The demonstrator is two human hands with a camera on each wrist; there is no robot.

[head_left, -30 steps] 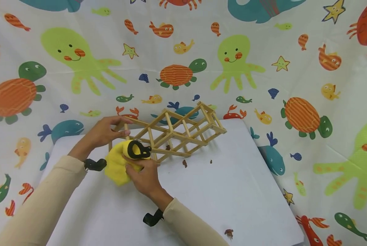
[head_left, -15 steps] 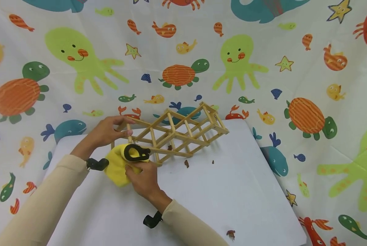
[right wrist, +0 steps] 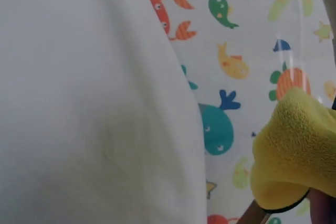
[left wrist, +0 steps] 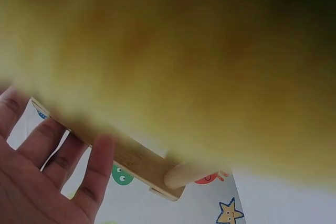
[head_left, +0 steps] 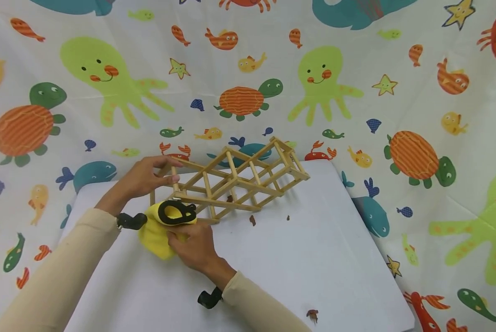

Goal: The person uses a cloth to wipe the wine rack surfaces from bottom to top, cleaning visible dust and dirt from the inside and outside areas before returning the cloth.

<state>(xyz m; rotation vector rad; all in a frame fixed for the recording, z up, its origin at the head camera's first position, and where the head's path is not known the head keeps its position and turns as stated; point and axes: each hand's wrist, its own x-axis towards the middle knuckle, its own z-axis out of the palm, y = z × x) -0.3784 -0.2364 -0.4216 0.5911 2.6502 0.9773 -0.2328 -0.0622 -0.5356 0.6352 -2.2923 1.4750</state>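
Observation:
A folding wooden lattice rack, made of crossed slats and round rods, stands at the back of the table. My left hand grips its left end, thumb by a rod and fingers on the upper slat; in the left wrist view, fingertips touch a wooden slat. My right hand holds a bunched yellow cloth with black edging, close to the rack's near left corner. The cloth also shows in the right wrist view and blurs much of the left wrist view. It hides part of the rack's lower left.
A white-covered table lies under everything. Small brown scraps sit on it, including one scrap in front of the rack and another scrap near the front edge. Behind hangs a sea-animal curtain.
My right hand and the cloth have shifted a little left and down, uncovering the rack's near left corner. My left hand stays at the rack's left end.

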